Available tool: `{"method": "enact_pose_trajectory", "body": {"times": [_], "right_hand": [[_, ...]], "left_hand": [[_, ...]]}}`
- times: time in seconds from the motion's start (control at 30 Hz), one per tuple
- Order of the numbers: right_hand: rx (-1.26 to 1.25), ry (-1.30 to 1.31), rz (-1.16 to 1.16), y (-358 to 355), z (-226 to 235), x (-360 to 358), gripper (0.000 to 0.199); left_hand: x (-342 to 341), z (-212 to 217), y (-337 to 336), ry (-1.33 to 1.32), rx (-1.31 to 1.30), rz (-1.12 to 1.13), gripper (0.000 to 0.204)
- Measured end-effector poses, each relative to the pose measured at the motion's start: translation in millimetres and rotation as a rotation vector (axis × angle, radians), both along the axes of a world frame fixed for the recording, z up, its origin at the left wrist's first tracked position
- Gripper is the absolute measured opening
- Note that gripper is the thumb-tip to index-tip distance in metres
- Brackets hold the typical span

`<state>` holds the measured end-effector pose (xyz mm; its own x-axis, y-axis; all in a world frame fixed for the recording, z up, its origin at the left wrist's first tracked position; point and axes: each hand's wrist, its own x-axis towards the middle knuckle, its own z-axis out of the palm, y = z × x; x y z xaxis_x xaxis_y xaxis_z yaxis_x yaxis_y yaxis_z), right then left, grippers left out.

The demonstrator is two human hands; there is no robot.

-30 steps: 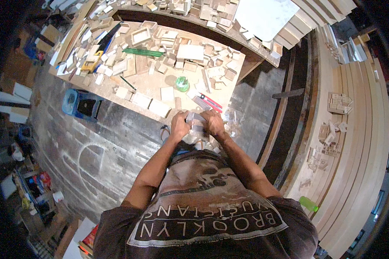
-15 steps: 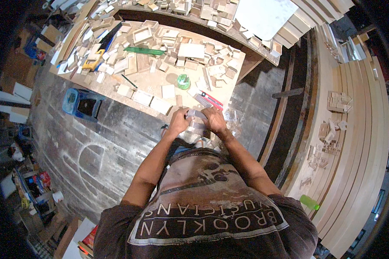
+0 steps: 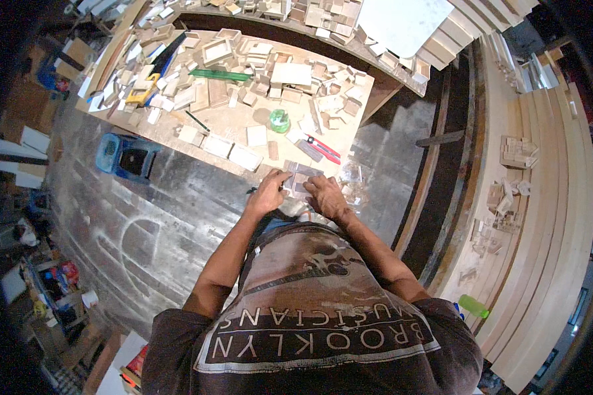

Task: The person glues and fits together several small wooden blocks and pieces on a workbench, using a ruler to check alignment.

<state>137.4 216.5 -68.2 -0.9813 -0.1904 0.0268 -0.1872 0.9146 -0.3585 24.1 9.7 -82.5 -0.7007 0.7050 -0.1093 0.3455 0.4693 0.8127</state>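
Observation:
At the near edge of the workbench, my two hands face each other over thin grey-brown flat pieces [image 3: 303,169], perhaps sandpaper. My left hand [image 3: 268,193] is closed in a pinch at the left side of these pieces. On the other side my right hand [image 3: 327,196] has its fingers bent and pressed on them. The fingertips partly cover where each piece ends. Just beyond lies a red utility knife [image 3: 324,149], beside another grey-brown strip [image 3: 309,150]. A small wood block [image 3: 273,151] rests near my left fingers.
Wooden boxes and offcuts [image 3: 292,76] crowd the bench's far part. Among them are a green strip [image 3: 221,75], a round green object [image 3: 279,121], a yellow-handled tool [image 3: 143,89] and a dark pencil [image 3: 196,122]. A blue container [image 3: 126,158] stands on the floor; long boards [image 3: 540,217] lie right.
The grey-brown strip that was curved up between my hands now lies flatter. My right hand has shifted slightly left and down, its fingers more bent; my left hand has dropped slightly.

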Motion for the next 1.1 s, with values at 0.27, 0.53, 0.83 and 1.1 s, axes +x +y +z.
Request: {"method": "enact_pose_trajectory", "body": {"times": [0.27,0.53,0.83,1.1], "right_hand": [[0.004,0.038,-0.013,-9,-21,-4,0.025],[-0.060,0.037,-0.034,-14,-23,-7,0.024],[-0.234,0.075,-0.062,-17,-36,-10,0.014],[-0.245,0.015,-0.064,-22,-49,-9,0.014]], "left_hand": [[11,-1,-5,0.063,0.015,0.009,0.052],[10,-2,-5,0.119,0.013,-0.004,0.043],[7,-8,-1,0.179,-0.033,-0.027,0.037],[9,-20,0,0.233,-0.005,-0.042,0.036]]}}
